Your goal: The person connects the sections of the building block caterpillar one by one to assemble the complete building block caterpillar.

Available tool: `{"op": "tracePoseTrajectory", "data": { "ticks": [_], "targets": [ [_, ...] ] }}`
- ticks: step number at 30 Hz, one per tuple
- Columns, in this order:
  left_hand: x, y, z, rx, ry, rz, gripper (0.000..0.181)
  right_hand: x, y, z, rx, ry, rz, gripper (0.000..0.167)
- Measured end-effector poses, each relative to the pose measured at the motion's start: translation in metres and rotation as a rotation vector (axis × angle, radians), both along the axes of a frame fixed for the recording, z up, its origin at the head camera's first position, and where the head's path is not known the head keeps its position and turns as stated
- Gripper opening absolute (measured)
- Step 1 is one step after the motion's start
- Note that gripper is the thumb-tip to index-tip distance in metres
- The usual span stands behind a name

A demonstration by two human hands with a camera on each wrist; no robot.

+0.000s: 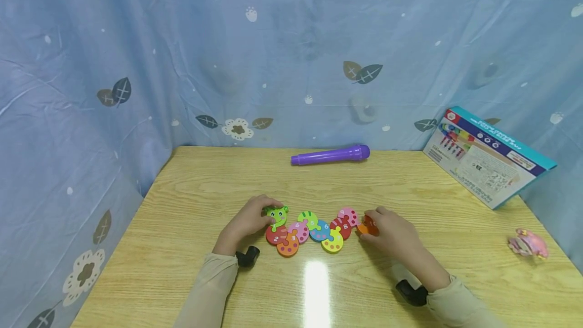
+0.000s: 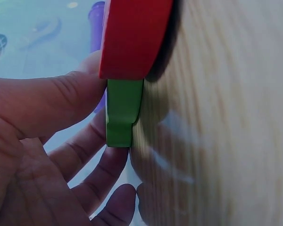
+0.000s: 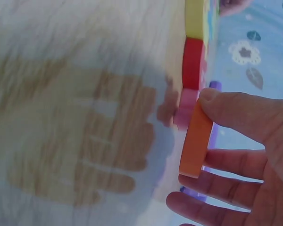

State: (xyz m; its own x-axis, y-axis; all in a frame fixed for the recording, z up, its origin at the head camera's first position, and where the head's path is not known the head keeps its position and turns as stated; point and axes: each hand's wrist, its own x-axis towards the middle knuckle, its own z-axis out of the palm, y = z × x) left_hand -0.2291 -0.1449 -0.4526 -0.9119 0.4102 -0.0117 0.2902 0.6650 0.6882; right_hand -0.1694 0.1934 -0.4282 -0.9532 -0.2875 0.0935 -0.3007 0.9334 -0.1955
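A row of numbered, interlocking caterpillar puzzle pieces lies zigzag on the table, including a red piece (image 1: 274, 236), a yellow piece (image 1: 332, 242) and a pink piece (image 1: 348, 216). At its left end is the green caterpillar head piece (image 1: 278, 217), with a smiling face. My left hand (image 1: 246, 220) holds that head between thumb and fingers; the left wrist view shows its green edge (image 2: 123, 106) against the red piece. At the row's right end, my right hand (image 1: 396, 232) pinches an orange piece (image 3: 196, 141), slightly tilted beside the pink one. The hand covers part of it.
A purple toy microphone (image 1: 330, 156) lies behind the row near the curtain (image 1: 291, 54). At the back right, a printed box (image 1: 489, 161) leans against the curtain. A small pink toy (image 1: 530, 244) is near the table's right edge.
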Motion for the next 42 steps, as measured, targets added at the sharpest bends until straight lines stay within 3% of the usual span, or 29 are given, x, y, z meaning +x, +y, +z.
{"op": "tracePoseTrajectory", "data": {
  "ticks": [11,30,42],
  "targets": [
    [0.002,0.0,0.002,-0.002,-0.005,0.01,0.034,0.001,-0.014,-0.001,0.026,-0.021,-0.04,0.048],
    [0.002,0.0,0.001,-0.024,-0.012,0.01,0.034,-0.003,-0.016,-0.001,0.031,0.002,-0.027,0.048],
    [0.001,0.001,0.0,-0.031,0.003,-0.01,0.034,-0.004,-0.013,-0.002,0.037,-0.071,-0.027,0.056]
  ]
}}
